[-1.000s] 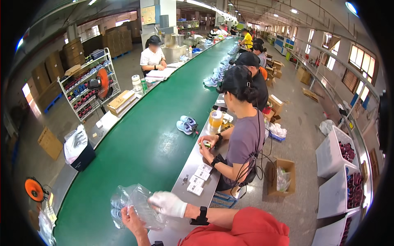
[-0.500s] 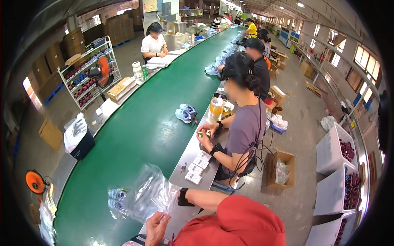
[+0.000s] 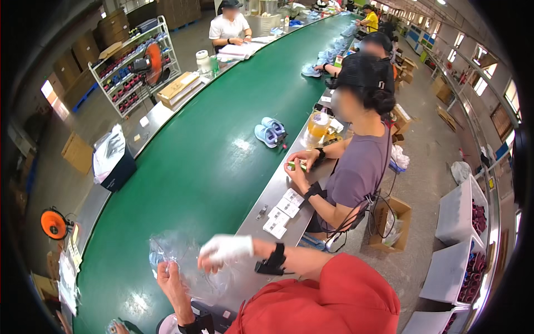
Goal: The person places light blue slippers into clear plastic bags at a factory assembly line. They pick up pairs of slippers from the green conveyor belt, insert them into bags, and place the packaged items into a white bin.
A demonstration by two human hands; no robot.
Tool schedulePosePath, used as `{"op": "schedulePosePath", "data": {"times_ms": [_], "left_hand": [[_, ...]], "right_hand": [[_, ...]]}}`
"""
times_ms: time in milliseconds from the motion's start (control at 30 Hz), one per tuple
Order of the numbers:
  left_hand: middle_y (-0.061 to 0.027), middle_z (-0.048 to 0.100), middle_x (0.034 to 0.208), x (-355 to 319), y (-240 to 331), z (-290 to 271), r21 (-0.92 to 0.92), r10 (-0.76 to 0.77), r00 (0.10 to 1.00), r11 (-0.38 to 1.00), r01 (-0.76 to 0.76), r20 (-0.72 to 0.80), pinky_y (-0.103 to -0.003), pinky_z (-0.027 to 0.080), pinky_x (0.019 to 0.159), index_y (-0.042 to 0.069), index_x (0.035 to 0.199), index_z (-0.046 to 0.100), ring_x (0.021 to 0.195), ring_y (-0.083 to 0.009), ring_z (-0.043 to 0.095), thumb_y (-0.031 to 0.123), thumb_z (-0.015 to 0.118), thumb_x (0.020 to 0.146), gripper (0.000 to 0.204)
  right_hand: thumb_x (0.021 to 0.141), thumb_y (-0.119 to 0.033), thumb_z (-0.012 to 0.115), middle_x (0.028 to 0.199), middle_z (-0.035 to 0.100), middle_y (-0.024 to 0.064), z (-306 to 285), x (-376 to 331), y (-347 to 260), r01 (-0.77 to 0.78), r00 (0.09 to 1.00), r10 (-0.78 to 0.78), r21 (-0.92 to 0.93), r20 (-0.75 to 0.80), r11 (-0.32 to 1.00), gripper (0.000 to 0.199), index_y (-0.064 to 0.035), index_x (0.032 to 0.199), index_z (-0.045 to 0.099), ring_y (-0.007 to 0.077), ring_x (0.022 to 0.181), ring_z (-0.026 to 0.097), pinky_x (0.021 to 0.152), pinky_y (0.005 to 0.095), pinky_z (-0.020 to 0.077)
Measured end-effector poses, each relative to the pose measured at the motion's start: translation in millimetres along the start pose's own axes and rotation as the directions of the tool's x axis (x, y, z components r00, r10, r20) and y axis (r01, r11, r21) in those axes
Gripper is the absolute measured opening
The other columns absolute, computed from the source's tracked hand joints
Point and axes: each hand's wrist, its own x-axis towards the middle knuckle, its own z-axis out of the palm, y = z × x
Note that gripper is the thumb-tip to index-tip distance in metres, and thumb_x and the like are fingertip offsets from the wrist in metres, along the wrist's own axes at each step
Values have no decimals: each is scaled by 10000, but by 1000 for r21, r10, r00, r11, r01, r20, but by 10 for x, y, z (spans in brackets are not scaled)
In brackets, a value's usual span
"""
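A clear plastic bag (image 3: 214, 286) spreads over the near edge of the green belt, partly see-through and hard to trace. My left hand (image 3: 173, 281) is raised with its fingertips pinched on the bag's film. My right hand (image 3: 229, 249), in a white glove, hovers above the bag, its fingers pointing left and smeared by motion; whether they grip the film cannot be made out. Behind and under the film, just past my left fingertips, light-blue shoes (image 3: 157, 258) show faintly. Black bands circle both my wrists.
The green conveyor belt (image 3: 183, 195) runs away ahead, carrying a pair of light-blue shoes (image 3: 270, 132). To the right, a co-worker (image 3: 359, 161) handles a small item beside white labels (image 3: 282, 213) on the metal ledge. A dark bin (image 3: 115, 167) stands across the belt. Part of another hand (image 3: 119, 328) shows bottom left.
My right hand has come into plain sight above the bag, moving left. My left hand has moved forward and left toward the shoes. The bag has sunk lower, and the view has shifted.
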Motion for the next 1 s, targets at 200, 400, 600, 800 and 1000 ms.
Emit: {"op": "schedulePosePath", "data": {"times_ms": [200, 400, 600, 800, 1000], "left_hand": [[99, 410, 621, 189, -1, 293, 10, -18, 994, 1000, 17, 106, -171, 258, 409, 117, 854, 513, 488, 7, 364, 132, 547, 884, 48], [72, 401, 521, 319, -49, 609, -33, -223, 972, 974, 226, 66, -213, 230, 293, 109, 814, 515, 366, -16, 315, 88, 584, 861, 86], [76, 385, 505, 414, -150, 872, -32, -315, 946, 947, 318, 80, -209, 203, 301, 106, 813, 519, 358, -16, 309, 118, 607, 857, 98], [85, 380, 507, 591, -241, 905, 20, -408, 912, 912, 409, -33, -197, 193, 317, 100, 824, 534, 361, -12, 306, 107, 616, 846, 85], [83, 378, 506, 688, -602, 903, 89, -426, 905, 900, 426, -22, -198, 191, 315, 94, 841, 533, 361, -16, 298, 89, 608, 843, 75]], "right_hand": [[758, -382, 521, 926, 661, 122, -1512, -139, 216, -528, 734, -60, -625, -676, 575, 330, -134, 916, 673, 301, 892, 620, 774, 392, 486], [740, -353, 552, 874, 662, 124, -2577, -116, 399, -701, 646, 6, -590, -764, 401, 302, -121, 895, 667, 293, 864, 627, 763, 393, 482], [739, -398, 575, 959, 630, 130, -2882, 110, 710, -722, 659, -52, -651, -750, 232, 323, -126, 892, 656, 310, 924, 594, 822, 421, 452], [679, -483, 643, 1149, 548, 147, -3960, -357, 719, -897, 433, -308, -439, -847, -51, 479, -149, 1022, 658, 309, 1141, 466, 926, 450, 361], [628, -468, 719, 1362, 399, 184, -4330, -501, 755, -910, 397, 13, -395, -918, -122, 603, -205, 1156, 593, 353, 1324, 282, 1003, 486, 288]]}}
